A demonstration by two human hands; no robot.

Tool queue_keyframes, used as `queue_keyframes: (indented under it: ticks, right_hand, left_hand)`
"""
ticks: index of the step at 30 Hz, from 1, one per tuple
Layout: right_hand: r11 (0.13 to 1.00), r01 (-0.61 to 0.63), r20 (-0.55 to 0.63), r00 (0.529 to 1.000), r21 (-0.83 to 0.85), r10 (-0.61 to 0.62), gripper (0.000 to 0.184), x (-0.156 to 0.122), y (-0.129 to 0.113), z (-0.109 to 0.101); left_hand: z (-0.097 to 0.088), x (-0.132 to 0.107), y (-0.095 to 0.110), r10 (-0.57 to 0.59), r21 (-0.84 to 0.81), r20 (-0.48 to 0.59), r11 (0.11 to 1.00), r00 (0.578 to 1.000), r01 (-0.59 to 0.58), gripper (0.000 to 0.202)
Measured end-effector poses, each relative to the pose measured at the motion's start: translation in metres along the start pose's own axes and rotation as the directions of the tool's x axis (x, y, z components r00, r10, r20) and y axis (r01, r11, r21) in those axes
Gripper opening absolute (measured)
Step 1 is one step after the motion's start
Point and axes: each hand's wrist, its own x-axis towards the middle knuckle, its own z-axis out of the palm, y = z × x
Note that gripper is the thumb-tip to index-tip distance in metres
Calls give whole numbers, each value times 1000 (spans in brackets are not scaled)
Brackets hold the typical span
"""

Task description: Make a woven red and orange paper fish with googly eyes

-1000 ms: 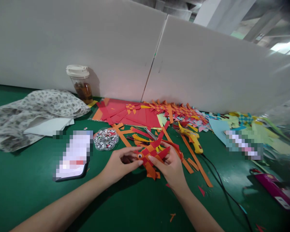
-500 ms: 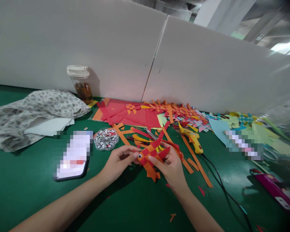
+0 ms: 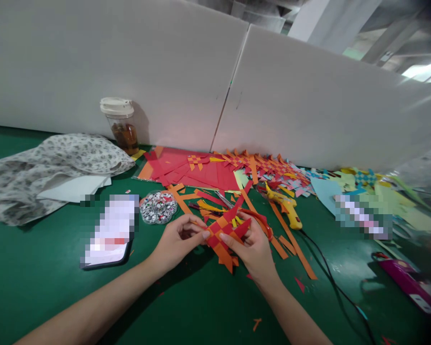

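Observation:
A woven paper fish (image 3: 221, 239) in red and orange strips is held between my two hands above the green table. My left hand (image 3: 181, 239) pinches the fish's head end, its thumb lying where the googly eye is, so the eye is covered. With thumb on top and fingers beneath, my right hand (image 3: 253, 244) grips the tail side. Just behind the fish lie scissors with orange handles (image 3: 264, 224), among paper strips. Left of these is a clear flower-shaped case of googly eyes (image 3: 158, 207).
A yellow glue gun (image 3: 285, 203) with a black cord lies to the right, near a purple power strip (image 3: 407, 282). On the left are a phone (image 3: 109, 235), a patterned cloth (image 3: 57, 163) and a lidded cup (image 3: 122, 125). Finished woven fish (image 3: 269, 164) pile up along the white partition.
My left thumb has shifted right onto the fish's head and now covers the googly eye that showed before. My right hand keeps its hold.

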Motion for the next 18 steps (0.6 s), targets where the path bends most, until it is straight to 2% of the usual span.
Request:
queue_keyframes:
  ticks: [6,18]
  right_hand:
    - [1000,-15,-10,1000,-6,15,68,0,-1,1]
    - [1000,-15,-27,1000,8,15,68,0,-2,2]
  left_hand:
    - [0,-2,5,-28,12,7,1000,1000,28,16]
    - [0,-2,-1,-7,2,20,1000,1000,7,29]
